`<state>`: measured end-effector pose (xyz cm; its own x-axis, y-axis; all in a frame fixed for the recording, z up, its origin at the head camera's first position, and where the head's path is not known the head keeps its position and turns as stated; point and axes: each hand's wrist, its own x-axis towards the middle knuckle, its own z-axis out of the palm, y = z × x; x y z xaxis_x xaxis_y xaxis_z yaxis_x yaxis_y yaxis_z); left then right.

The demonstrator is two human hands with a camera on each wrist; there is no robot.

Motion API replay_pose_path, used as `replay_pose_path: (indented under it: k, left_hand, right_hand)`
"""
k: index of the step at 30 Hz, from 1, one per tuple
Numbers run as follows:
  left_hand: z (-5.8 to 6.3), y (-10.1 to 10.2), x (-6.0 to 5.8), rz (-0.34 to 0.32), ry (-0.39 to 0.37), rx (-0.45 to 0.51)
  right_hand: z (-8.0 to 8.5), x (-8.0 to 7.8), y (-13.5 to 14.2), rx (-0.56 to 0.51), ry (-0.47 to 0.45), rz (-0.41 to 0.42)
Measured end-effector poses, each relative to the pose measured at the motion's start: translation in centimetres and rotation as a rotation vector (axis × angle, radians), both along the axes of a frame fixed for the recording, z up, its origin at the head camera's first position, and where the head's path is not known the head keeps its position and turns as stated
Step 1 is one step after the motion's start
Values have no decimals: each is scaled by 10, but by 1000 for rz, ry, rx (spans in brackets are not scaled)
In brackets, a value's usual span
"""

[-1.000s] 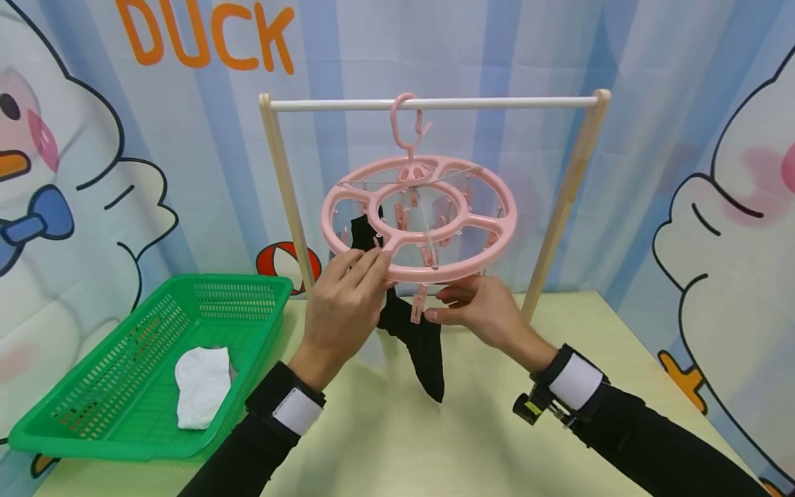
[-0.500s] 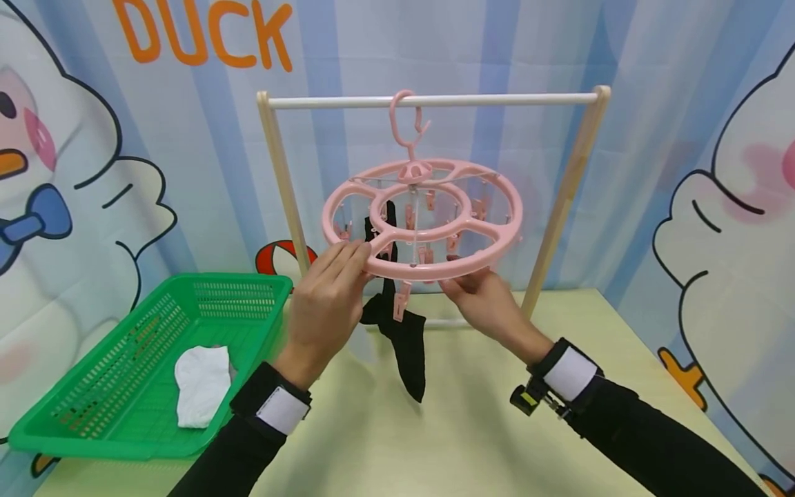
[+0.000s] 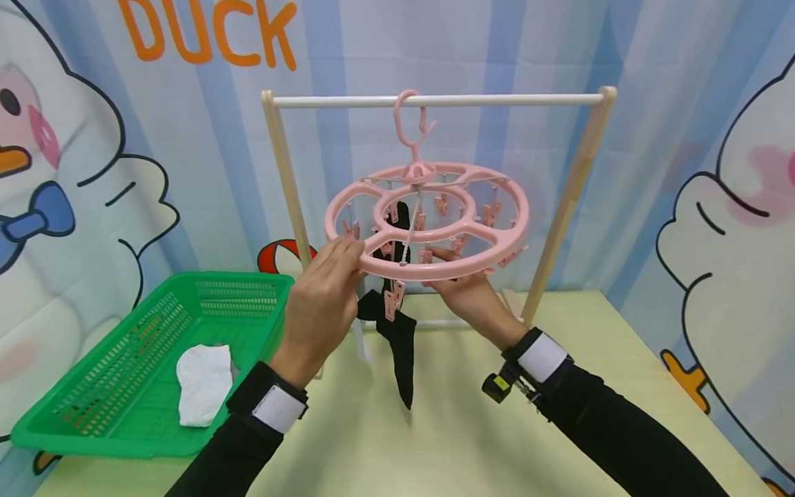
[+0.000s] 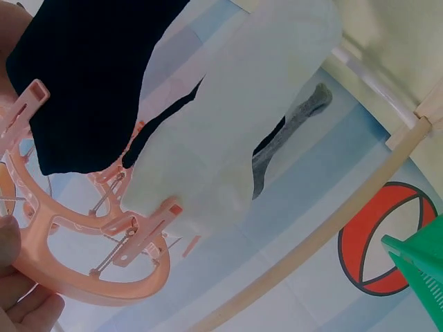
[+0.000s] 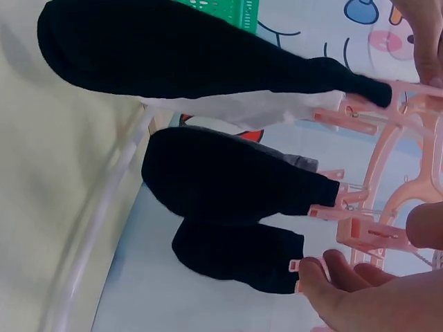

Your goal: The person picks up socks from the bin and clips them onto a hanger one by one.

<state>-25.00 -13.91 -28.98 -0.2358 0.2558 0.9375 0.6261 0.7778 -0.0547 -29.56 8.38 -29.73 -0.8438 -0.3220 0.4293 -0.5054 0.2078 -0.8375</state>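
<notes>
A pink round clip hanger hangs by its hook from a white rail. My left hand grips its front-left rim; in the left wrist view, the thumb and fingers lie around the rim. My right hand reaches under the front rim, partly hidden by it. In the right wrist view, its thumb is at a pink clothespin, with the other fingers apart from the thumb. Black socks hang from clothespins, one black sock showing below the hanger. A white sock and a grey sock hang there too.
A green basket on the left of the table holds a white sock. The rail stands on wooden posts. A duck-print curtain hangs behind.
The hanger has turned, its front clothespin and the black sock shifting left. My left hand has slid left along the rim. My right hand has moved further under the front rim.
</notes>
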Motion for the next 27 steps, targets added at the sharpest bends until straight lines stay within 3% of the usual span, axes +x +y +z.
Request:
replay_pose_path:
  k: [7, 13, 15, 20, 23, 27]
  left_hand:
    - [1, -1, -1, -2, 1, 7]
    - [1, -1, 0, 4, -17, 6]
    - [1, 0, 0, 3, -23, 5]
    - [1, -1, 0, 1, -33, 1]
    - [2, -2, -1, 3, -28, 0]
    - [3, -3, -2, 10, -30, 4]
  right_hand:
    - [-1, -8, 2, -119, 138, 115]
    - [1, -10, 4, -82, 299, 96]
    - [2, -10, 4, -68, 298, 81]
    - [5, -11, 2, -106, 195, 90]
    - [5, -12, 2, -225, 165, 175]
    - [4, -13, 6, -225, 233, 170]
